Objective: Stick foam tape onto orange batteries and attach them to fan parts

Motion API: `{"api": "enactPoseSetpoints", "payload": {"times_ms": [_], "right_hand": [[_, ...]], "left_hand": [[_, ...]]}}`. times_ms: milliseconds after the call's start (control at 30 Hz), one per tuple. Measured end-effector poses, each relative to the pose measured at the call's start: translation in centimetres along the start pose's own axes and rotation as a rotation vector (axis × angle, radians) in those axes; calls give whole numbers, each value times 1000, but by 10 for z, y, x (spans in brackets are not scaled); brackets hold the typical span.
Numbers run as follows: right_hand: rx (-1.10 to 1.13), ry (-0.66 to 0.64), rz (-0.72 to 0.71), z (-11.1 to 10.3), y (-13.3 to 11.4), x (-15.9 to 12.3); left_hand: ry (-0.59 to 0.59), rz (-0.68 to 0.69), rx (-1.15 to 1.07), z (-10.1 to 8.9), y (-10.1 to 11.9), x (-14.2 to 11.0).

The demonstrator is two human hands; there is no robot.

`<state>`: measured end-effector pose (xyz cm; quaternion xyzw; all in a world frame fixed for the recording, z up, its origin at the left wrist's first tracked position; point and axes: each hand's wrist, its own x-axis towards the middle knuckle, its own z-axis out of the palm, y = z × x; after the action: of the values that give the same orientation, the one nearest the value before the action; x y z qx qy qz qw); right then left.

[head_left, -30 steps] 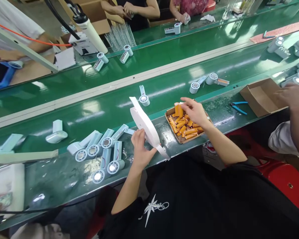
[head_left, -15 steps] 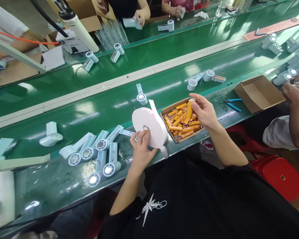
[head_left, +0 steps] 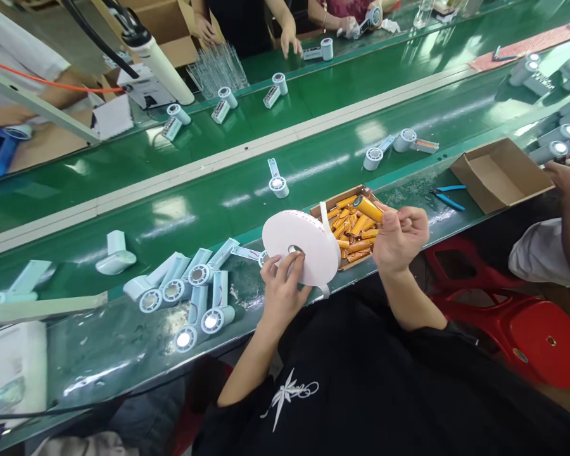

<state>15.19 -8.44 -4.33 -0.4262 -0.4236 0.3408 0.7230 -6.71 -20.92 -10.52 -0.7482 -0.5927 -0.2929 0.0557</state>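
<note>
With fingers at its core, my left hand [head_left: 285, 288] grips a big white roll of tape [head_left: 299, 244] standing on its edge; a loose strip of tape rises at its right side. My right hand [head_left: 401, 237] is closed on one end of an orange cylindrical battery [head_left: 368, 208], held tilted above a shallow cardboard box [head_left: 342, 265]. Several more orange batteries [head_left: 356, 237] lie jumbled in that box, partly hidden behind the roll. To the left of my left hand, several light-blue fan housings [head_left: 212, 320] lie in a cluster on the bench.
Blue-handled pliers [head_left: 449, 196] and an open cardboard carton [head_left: 501, 174] are to the right. More fan housings [head_left: 278, 183] sit on the green conveyor belt [head_left: 194, 209]. Co-workers' hands show across the belt and at the right edge. A red stool [head_left: 546, 342] stands at lower right.
My right hand has turned and tilted the battery so its end points up-left. The roll leans more toward me. Across the belt, another fan housing has appeared, and a co-worker's hand is now empty.
</note>
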Motion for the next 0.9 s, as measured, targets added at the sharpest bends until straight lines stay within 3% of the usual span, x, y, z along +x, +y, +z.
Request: {"api": "enactPoseSetpoints", "payload": {"times_ms": [100, 233, 333, 433, 533, 633, 700, 800, 900], "right_hand": [[-54, 82, 10, 5, 7, -12], [-44, -4, 65, 10, 10, -31], [8, -87, 108, 2, 11, -37], [-21, -286, 176, -19, 7, -20], [-139, -631, 277, -39, -5, 17], [-174, -855, 363, -40, -15, 42], [-85, -766, 377, -29, -15, 36], [145, -377, 347, -16, -6, 11], [203, -217, 328, -40, 0, 22]], "left_hand": [[-13, 1, -2, 5, 7, 0], [38, 69, 25, 10, 19, 5], [56, 115, 104, 10, 21, 8], [41, 135, 167, 4, 9, 10], [47, 177, 182, -8, -12, 16], [24, 222, 198, -18, -23, 27], [42, 199, 224, -19, -14, 31], [84, 69, 236, -15, 26, 24], [-54, 44, 147, -16, 66, 5]]}}
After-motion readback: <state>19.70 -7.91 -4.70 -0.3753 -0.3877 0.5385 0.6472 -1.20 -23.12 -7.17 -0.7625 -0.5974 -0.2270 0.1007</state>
